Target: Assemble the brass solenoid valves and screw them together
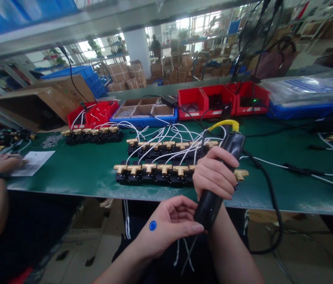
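"What's that in the right hand (216,173)?"

"A black tool (209,209), a thick cylinder, right of centre in the frame. The fingers are wrapped firmly round it, and it leans, top end toward the right. A yellow curved piece (235,125) shows at its upper end."

"And the left hand (169,225), the one with the blue dot (152,225)?"

"Lower centre, fingers curled, thumb touching the tool's bottom end. From here I can't tell whether it's gripping or only resting there."

"What's behind them?"

"Two rows of brass-topped black units (164,169) across the middle of the tabletop (80,173), white wires (181,152) looping over them. The right hand covers part of the front row."

"I see red bins (191,104) further back, upper right of centre."

"Yes, and just left of those, a blue tray (145,120) with cardboard compartments."

"Someone else is over there too."

"At the left edge, a co-worker's hand (5,163) is at a white sheet (36,163) of paper. What that hand is holding, I can't make out."
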Motion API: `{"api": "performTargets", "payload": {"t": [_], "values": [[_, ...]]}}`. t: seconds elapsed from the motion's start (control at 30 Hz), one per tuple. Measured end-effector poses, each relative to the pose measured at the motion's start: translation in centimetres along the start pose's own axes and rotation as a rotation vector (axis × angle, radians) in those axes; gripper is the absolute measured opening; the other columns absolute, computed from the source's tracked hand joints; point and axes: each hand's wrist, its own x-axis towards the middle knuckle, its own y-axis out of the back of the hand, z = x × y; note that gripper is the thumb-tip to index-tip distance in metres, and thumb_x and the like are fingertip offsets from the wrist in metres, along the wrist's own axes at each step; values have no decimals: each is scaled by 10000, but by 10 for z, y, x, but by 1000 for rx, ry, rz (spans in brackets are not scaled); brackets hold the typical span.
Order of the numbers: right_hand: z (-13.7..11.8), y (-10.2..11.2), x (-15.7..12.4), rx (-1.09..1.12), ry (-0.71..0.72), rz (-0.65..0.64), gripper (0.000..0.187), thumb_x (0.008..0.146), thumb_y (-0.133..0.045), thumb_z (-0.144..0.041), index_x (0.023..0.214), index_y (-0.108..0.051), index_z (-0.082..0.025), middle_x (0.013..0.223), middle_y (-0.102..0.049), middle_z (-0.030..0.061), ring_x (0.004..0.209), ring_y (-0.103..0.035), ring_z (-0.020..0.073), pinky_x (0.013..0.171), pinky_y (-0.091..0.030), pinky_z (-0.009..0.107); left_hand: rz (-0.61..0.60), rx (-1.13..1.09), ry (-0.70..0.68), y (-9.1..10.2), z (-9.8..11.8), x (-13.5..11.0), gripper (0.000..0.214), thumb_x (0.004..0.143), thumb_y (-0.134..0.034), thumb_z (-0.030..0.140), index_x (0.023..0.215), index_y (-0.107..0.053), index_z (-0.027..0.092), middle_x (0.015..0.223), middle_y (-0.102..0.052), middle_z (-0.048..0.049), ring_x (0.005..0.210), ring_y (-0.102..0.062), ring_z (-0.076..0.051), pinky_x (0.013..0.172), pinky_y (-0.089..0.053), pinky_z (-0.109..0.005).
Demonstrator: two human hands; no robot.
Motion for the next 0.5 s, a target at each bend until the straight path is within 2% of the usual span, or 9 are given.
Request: {"api": "performTargets", "payload": {"t": [0.1, 0.23, 0.4, 0.47, 0.5], "values": [[0, -7, 2, 10, 7, 12, 65, 878, -427, -61, 852, -440, -120, 507, -434, -56, 380, -442, 59, 451, -464, 163, -3, 8, 0, -2, 0, 2, 400, 549, -904, 214, 862, -674, 116, 800, -690, -26, 718, -621, -83, 715, -499, -192], [0, -9, 1, 3, -2, 1, 56, 870, -438, -66, 853, -438, -119, 514, -443, -52, 386, -450, 60, 459, -475, 174, -14, 25, 8, -1, -1, 3, 392, 558, -901, 211, 871, -680, 122, 799, -698, -30, 710, -621, -88, 697, -494, -190], [-8, -1, -5, -33, 7, -17, 36, 885, -451, -91, 892, -444, -125, 551, -469, -49, 414, -481, 61, 493, -504, 187, 8, 60, -2, -3, 2, 4, 358, 629, -867, 330, 873, -706, 124, 808, -706, -53, 717, -630, -113, 708, -501, -219], [-10, -2, -5, -62, 0, -17, 47, 913, -459, -163, 895, -430, -130, 565, -477, -40, 418, -485, 66, 488, -505, 196, 10, 82, -17, -4, 4, 5, 355, 648, -851, 372, 864, -708, 130, 800, -705, -51, 715, -624, -117, 709, -502, -224], [-11, -6, -3, -87, 8, -1, 142, 933, -472, -253, 884, -415, -133, 566, -472, -35, 410, -473, 63, 468, -490, 188, 6, 106, -26, -4, 4, 6, 350, 659, -842, 383, 867, -709, 134, 801, -705, -50, 718, -623, -119, 714, -502, -225]]}}
